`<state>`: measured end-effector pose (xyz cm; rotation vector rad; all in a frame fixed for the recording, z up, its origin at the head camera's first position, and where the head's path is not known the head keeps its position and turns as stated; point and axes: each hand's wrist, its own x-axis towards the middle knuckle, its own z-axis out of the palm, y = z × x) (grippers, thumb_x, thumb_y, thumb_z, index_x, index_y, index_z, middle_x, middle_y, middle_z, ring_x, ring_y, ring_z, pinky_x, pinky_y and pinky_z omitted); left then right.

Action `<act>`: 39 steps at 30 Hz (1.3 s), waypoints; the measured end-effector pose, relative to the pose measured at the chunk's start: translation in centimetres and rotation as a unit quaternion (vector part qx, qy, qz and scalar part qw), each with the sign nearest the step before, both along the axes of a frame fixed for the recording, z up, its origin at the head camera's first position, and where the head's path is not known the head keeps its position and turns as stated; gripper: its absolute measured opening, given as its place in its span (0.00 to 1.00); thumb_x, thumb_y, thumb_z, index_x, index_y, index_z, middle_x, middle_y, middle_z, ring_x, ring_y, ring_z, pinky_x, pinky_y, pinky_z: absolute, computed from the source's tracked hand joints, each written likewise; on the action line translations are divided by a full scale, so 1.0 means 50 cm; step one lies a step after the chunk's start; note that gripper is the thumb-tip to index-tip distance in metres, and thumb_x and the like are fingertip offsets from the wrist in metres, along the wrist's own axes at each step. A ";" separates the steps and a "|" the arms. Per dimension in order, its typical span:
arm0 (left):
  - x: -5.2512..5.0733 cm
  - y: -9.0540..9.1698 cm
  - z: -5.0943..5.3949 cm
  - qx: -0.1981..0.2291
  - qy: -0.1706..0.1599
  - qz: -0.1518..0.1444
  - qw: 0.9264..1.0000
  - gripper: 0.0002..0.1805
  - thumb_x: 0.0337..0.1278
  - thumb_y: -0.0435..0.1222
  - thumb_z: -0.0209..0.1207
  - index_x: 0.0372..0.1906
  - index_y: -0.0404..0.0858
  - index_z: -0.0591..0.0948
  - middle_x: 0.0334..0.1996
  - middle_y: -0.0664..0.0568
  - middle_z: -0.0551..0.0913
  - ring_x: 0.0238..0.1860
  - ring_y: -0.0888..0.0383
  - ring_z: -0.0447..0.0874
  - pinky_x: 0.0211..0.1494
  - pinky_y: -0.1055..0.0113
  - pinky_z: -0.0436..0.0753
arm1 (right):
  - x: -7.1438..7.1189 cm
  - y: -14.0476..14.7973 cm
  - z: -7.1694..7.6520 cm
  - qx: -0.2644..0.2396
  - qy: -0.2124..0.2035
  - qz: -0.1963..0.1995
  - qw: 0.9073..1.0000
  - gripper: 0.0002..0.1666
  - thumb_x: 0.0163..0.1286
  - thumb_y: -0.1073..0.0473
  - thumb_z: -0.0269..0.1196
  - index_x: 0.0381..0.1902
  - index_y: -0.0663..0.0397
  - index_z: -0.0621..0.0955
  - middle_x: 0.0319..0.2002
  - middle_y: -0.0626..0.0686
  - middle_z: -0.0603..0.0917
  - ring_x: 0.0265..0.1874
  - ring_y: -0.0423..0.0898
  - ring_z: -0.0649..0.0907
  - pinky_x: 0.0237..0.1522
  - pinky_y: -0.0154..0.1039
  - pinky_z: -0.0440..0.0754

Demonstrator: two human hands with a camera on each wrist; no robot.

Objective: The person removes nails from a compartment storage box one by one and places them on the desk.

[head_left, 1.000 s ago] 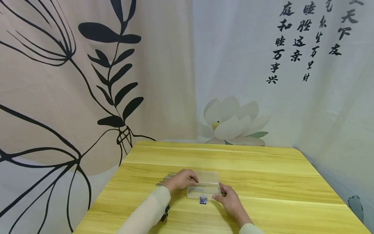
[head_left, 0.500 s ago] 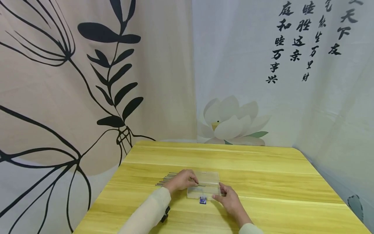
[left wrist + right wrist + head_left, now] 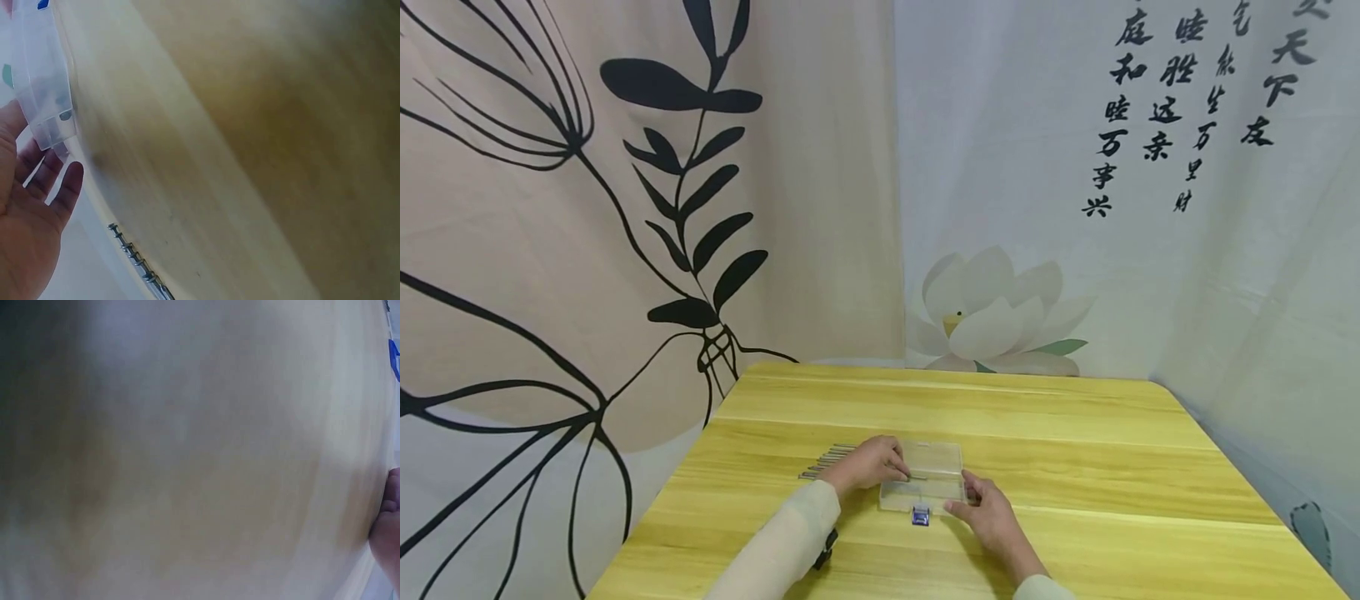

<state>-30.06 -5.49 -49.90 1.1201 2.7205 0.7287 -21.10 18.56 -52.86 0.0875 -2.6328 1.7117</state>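
In the head view a clear plastic box [image 3: 898,497] with a blue latch [image 3: 921,516] lies on the table, its lid [image 3: 932,457] folded back. My left hand [image 3: 871,463] is over the box's left side and pinches a thin metal rod [image 3: 919,478], mostly hidden by the fingers. The right hand [image 3: 992,510] grips the box's right end, thumb at the front corner and fingers along the side. To the left, several thin metal rods [image 3: 827,460] lie side by side, partly behind the left wrist; the left wrist view shows small heads on such rods [image 3: 134,255].
The wood-grain table [image 3: 1112,483] extends to the right of and behind the box. A printed curtain [image 3: 820,208] hangs behind its far edge. A dark band [image 3: 824,550] sits under the left sleeve.
My left hand has shifted only slightly at the box, its fingers a little lower over the rod. The right hand keeps its grip, and the box has stayed put.
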 end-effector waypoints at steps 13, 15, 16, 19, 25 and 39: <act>-0.005 0.003 0.000 -0.033 0.009 -0.009 0.999 0.06 0.62 0.37 0.65 0.39 0.45 0.91 0.39 0.60 0.76 0.41 0.65 0.71 0.45 0.70 0.74 | 0.000 -0.001 -0.001 -0.006 -0.006 0.008 1.000 0.44 0.62 0.61 0.71 0.68 0.76 0.65 0.48 0.59 0.81 0.46 0.51 0.80 0.50 0.49 0.79; -0.005 0.005 0.001 -0.036 0.009 -0.006 0.999 0.05 0.61 0.37 0.66 0.38 0.46 0.91 0.39 0.60 0.76 0.42 0.65 0.71 0.46 0.69 0.74 | 0.000 -0.001 -0.001 -0.007 -0.005 0.008 1.000 0.44 0.62 0.61 0.72 0.68 0.76 0.65 0.48 0.59 0.81 0.46 0.50 0.80 0.50 0.49 0.79; -0.005 0.006 0.002 -0.035 0.010 -0.005 0.999 0.05 0.60 0.37 0.66 0.37 0.46 0.91 0.39 0.60 0.76 0.41 0.65 0.71 0.46 0.69 0.74 | 0.001 0.000 0.000 -0.008 -0.003 0.008 1.000 0.44 0.61 0.61 0.72 0.68 0.77 0.65 0.47 0.59 0.81 0.46 0.50 0.80 0.50 0.49 0.79; -0.004 0.008 0.002 -0.034 0.011 0.004 0.999 0.04 0.59 0.37 0.67 0.36 0.47 0.91 0.38 0.61 0.76 0.40 0.66 0.71 0.45 0.70 0.75 | 0.002 0.000 0.001 -0.013 -0.001 0.010 1.000 0.44 0.62 0.62 0.72 0.68 0.77 0.65 0.47 0.60 0.81 0.46 0.51 0.80 0.50 0.49 0.79; -0.004 0.016 0.003 -0.054 0.043 0.009 0.998 0.04 0.58 0.38 0.68 0.36 0.46 0.91 0.36 0.61 0.76 0.38 0.66 0.71 0.43 0.71 0.75 | 0.000 -0.001 -0.002 -0.013 -0.001 0.005 1.000 0.43 0.62 0.61 0.72 0.68 0.77 0.66 0.48 0.60 0.81 0.47 0.51 0.80 0.50 0.48 0.79; -0.008 0.027 0.000 -0.139 0.121 -0.005 0.983 0.03 0.61 0.43 0.67 0.33 0.55 0.89 0.39 0.64 0.77 0.41 0.67 0.74 0.51 0.67 0.74 | 0.000 -0.005 -0.001 -0.014 -0.001 0.011 1.000 0.44 0.62 0.61 0.72 0.68 0.78 0.65 0.46 0.58 0.82 0.45 0.50 0.81 0.49 0.48 0.79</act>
